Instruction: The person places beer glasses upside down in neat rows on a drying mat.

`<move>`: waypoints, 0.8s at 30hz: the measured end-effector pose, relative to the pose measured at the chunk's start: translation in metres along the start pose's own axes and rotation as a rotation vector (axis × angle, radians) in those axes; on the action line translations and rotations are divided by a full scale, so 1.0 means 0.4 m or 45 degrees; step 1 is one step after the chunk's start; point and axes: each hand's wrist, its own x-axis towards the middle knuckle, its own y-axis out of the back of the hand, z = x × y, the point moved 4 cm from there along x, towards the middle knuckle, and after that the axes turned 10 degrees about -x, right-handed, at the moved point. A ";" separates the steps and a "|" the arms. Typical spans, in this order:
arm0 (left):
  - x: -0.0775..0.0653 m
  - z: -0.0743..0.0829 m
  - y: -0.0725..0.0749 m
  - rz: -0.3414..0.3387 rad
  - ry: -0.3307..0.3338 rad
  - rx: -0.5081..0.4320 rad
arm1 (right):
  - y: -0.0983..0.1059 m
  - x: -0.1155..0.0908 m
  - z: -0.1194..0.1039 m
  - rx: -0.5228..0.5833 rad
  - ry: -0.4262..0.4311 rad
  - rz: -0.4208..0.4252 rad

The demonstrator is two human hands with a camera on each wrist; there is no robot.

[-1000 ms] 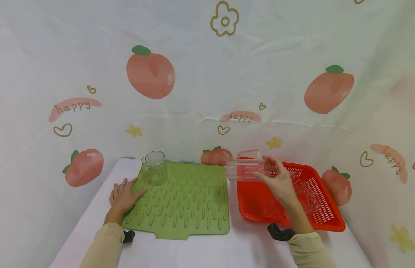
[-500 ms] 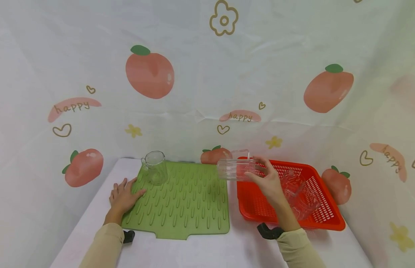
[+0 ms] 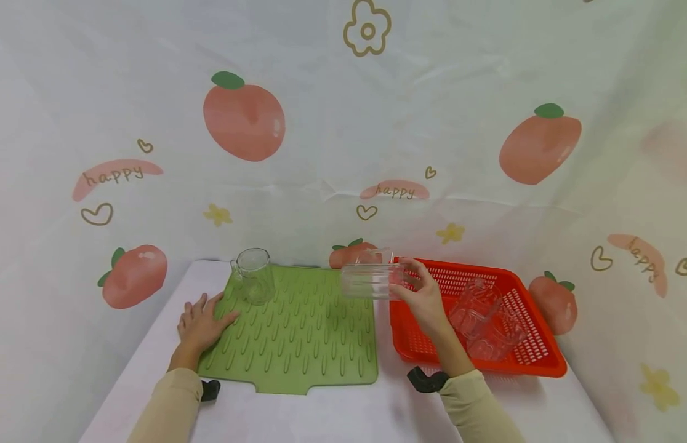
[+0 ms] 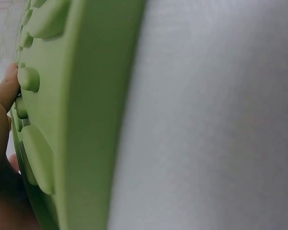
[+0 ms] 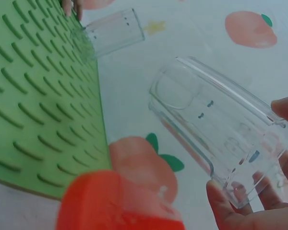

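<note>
Your right hand (image 3: 423, 301) has carried the clear handled mug (image 3: 371, 282) leftward from over the red slotted basket (image 3: 412, 352), so it is now out of the basket and, in the head view, overlaps the far right edge of the green ridged mat (image 3: 299, 332); its height above is hard to judge. You grip it near one end, on its side, handle uppermost. Your left hand (image 3: 202, 323) stays relaxed at the mat's left edge, thumb resting on it. A standing mug (image 3: 256, 283) keeps its far-left spot; other mugs (image 3: 476, 307) lie in the basket.
</note>
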 end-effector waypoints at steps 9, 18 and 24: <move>-0.001 0.002 0.002 -0.018 0.021 0.016 | -0.048 0.009 -0.001 0.137 -0.018 -0.023; -0.004 0.002 0.002 -0.021 0.018 0.012 | -0.081 0.019 -0.007 0.163 -0.059 -0.040; 0.004 -0.005 -0.001 -0.019 -0.002 0.020 | -0.108 0.029 -0.005 0.180 -0.079 -0.039</move>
